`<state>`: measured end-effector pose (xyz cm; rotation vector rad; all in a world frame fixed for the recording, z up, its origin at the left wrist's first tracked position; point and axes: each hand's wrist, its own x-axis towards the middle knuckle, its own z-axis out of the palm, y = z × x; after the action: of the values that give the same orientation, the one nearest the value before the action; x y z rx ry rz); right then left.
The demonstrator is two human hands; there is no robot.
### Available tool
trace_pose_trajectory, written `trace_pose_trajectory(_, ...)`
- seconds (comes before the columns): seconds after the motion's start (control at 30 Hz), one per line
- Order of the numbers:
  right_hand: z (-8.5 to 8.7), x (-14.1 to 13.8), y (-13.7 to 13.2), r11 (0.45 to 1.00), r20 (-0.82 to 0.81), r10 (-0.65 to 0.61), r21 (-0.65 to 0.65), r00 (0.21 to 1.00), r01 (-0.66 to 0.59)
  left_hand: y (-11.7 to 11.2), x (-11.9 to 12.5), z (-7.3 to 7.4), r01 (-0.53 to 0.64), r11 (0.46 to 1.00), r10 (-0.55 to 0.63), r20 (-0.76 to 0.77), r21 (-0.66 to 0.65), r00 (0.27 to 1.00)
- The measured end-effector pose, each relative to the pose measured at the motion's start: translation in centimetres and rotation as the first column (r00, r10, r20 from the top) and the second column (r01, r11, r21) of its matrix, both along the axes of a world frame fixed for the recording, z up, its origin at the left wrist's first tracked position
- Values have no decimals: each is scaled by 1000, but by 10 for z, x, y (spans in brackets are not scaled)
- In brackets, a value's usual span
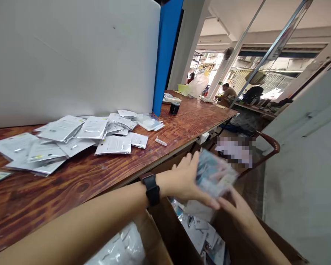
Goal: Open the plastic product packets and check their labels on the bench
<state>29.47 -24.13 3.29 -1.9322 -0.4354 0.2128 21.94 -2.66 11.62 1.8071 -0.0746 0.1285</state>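
Note:
My left hand, with a black watch on the wrist, is closed around a clear-wrapped flat packet with a blue-green and pinkish print, blurred by motion. At the packet's lower edge my right hand grips it, its fingers partly hidden. A white packet shows just below my left thumb; whether it is held or lies in the box I cannot tell. Under both hands stands an open cardboard box with many loose flat packets inside.
Many white packets lie spread on the brown wooden table, against a large white panel. A small black cylinder stands farther back. Another box holds white plastic-wrapped items. A chair and a seated person are beyond.

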Motion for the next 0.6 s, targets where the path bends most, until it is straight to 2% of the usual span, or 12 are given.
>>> trace_pose_trajectory(0.03,-15,8,-15,992,-106,-105,-82,989,96,7,5,-15,-65,987,77,-76,145,994)
trace_pose_trajectory(0.07,-30,16,-29,968,-185,-216,-170,959,185,16,6,-28,-116,957,142,-80,265,987)
trace_pose_trajectory(0.1,-43,23,-40,944,-207,-294,-217,933,249,27,3,-40,-178,906,195,-6,383,981)
trace_pose_trajectory(0.13,-53,30,-47,925,-171,-350,-221,921,310,40,-3,-48,-219,874,230,29,434,973)
trace_pose_trajectory(0.23,-71,41,-39,929,-80,-312,-234,947,286,83,-28,-57,-310,747,319,93,587,943)
trace_pose_trajectory(0.27,-71,41,-26,941,-26,-256,-235,966,242,97,-37,-56,-338,681,358,107,650,928)
trace_pose_trajectory(0.33,-65,35,14,958,134,-92,-257,987,124,124,-53,-55,-377,507,441,142,775,886)
trace_pose_trajectory(0.4,-50,22,65,962,315,127,-269,940,-40,148,-65,-58,-385,336,505,181,860,844)
trace_pose_trajectory(0.47,-33,9,120,933,487,324,-304,811,-190,167,-72,-65,-372,218,542,205,902,815)
trace_pose_trajectory(0.53,-16,0,175,836,571,538,-454,620,-307,181,-75,-72,-348,142,553,217,927,804)
trace_pose_trajectory(0.57,-9,-1,201,767,565,629,-563,534,-307,187,-74,-75,-337,110,552,224,935,803)
trace_pose_trajectory(0.6,-4,0,225,733,556,669,-601,493,-317,191,-72,-78,-329,81,550,233,941,802)
